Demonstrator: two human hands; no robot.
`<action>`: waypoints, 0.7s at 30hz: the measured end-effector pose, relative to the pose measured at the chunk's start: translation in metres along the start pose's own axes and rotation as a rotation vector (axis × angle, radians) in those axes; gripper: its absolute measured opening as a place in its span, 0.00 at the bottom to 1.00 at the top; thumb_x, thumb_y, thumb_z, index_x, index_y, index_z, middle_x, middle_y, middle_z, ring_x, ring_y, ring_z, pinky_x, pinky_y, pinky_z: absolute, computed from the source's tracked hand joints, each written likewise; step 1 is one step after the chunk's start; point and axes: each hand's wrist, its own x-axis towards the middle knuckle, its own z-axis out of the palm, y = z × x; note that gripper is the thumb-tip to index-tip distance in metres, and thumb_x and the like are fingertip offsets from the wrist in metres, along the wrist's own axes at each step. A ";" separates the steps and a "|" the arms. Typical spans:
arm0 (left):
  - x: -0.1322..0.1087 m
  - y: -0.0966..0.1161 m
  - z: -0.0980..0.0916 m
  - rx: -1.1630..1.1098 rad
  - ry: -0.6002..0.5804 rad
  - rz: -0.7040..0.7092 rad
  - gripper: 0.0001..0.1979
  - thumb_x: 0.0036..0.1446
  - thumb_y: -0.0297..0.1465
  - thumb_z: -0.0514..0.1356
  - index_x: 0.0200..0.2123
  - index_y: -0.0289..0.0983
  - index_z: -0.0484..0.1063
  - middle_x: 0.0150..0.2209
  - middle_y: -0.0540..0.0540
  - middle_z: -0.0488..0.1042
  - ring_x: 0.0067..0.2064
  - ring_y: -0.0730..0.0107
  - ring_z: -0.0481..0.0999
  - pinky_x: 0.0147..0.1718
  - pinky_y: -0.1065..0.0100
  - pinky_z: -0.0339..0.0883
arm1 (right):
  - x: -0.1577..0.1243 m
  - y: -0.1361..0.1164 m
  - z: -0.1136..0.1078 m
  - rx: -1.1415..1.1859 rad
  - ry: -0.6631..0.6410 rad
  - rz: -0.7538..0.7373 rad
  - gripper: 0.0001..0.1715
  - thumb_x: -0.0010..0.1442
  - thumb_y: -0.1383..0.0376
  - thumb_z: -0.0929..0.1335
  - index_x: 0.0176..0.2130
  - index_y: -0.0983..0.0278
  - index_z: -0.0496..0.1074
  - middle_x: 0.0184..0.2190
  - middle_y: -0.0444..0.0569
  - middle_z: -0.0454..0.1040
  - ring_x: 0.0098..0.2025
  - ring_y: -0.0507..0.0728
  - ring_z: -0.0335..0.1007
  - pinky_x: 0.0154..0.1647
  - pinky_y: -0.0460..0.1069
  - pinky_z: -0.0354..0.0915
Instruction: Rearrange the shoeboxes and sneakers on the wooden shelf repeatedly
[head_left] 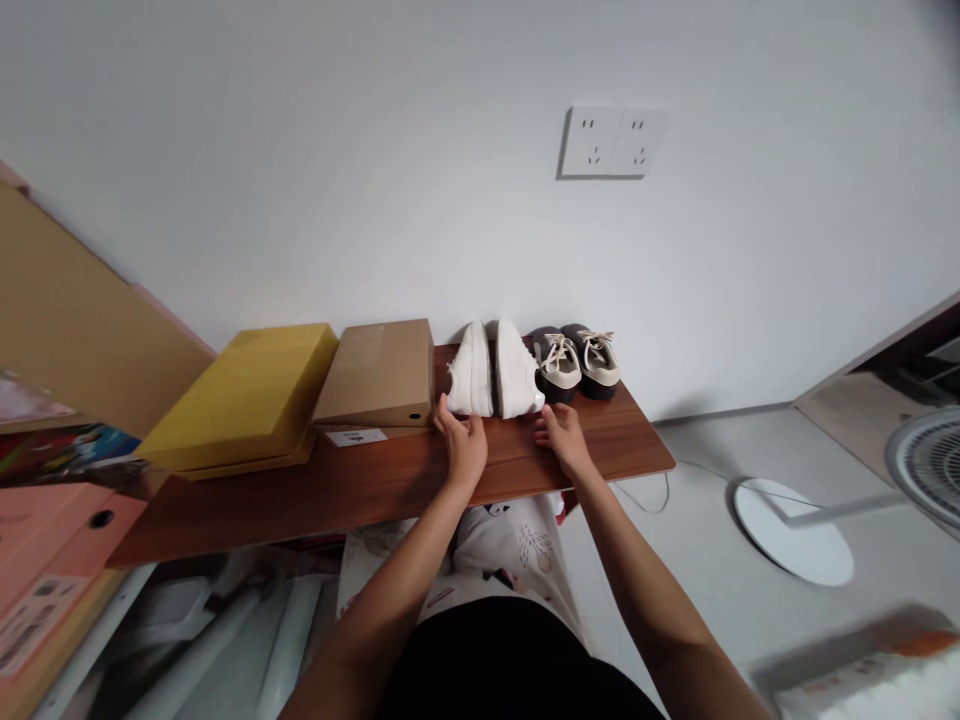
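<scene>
A pair of white sneakers lies on the wooden board, the left shoe (472, 372) and the right shoe (515, 372) side by side, tipped so their soles face each other. My left hand (463, 445) is at the heel of the left shoe, thumb and fingers apart, the fingertips seeming to touch it. By the heel of the right shoe is my right hand (564, 438), its fingers slightly bent and spread; whether they touch the shoe I cannot tell. Neither hand is wrapped round anything.
Dark grey and cream laced shoes (559, 362) stand right of the sneakers. A brown shoebox (382, 370) and a yellow box (244, 395) lie to the left on the board (375, 490). Nearer left is a pink box (52, 560). A fan (934, 465) stands at right.
</scene>
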 end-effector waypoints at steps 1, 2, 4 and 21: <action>-0.009 0.005 0.001 0.013 -0.012 0.070 0.32 0.64 0.30 0.54 0.68 0.38 0.47 0.65 0.27 0.54 0.42 0.68 0.78 0.46 0.62 0.74 | -0.001 -0.003 -0.014 -0.082 0.036 -0.072 0.29 0.58 0.46 0.68 0.49 0.63 0.66 0.33 0.50 0.77 0.27 0.56 0.72 0.30 0.54 0.73; -0.016 0.012 0.005 0.008 -0.045 0.122 0.32 0.63 0.29 0.55 0.68 0.38 0.48 0.65 0.28 0.54 0.44 0.67 0.77 0.47 0.61 0.74 | 0.001 -0.008 -0.029 -0.175 0.085 -0.156 0.28 0.58 0.47 0.68 0.49 0.63 0.68 0.36 0.52 0.77 0.30 0.56 0.73 0.34 0.54 0.73; -0.025 0.030 0.021 -0.012 -0.156 0.207 0.31 0.62 0.28 0.56 0.67 0.39 0.50 0.64 0.30 0.55 0.49 0.64 0.76 0.48 0.61 0.73 | 0.010 -0.020 -0.055 -0.378 0.209 -0.335 0.25 0.60 0.49 0.67 0.48 0.65 0.70 0.41 0.55 0.76 0.39 0.59 0.73 0.44 0.57 0.71; 0.042 0.099 0.153 0.108 -0.453 -0.042 0.13 0.64 0.32 0.56 0.50 0.34 0.72 0.53 0.32 0.74 0.56 0.51 0.73 0.55 0.53 0.67 | 0.109 -0.041 -0.106 -0.293 0.324 -0.192 0.24 0.53 0.46 0.69 0.36 0.62 0.66 0.31 0.47 0.71 0.37 0.59 0.70 0.42 0.55 0.71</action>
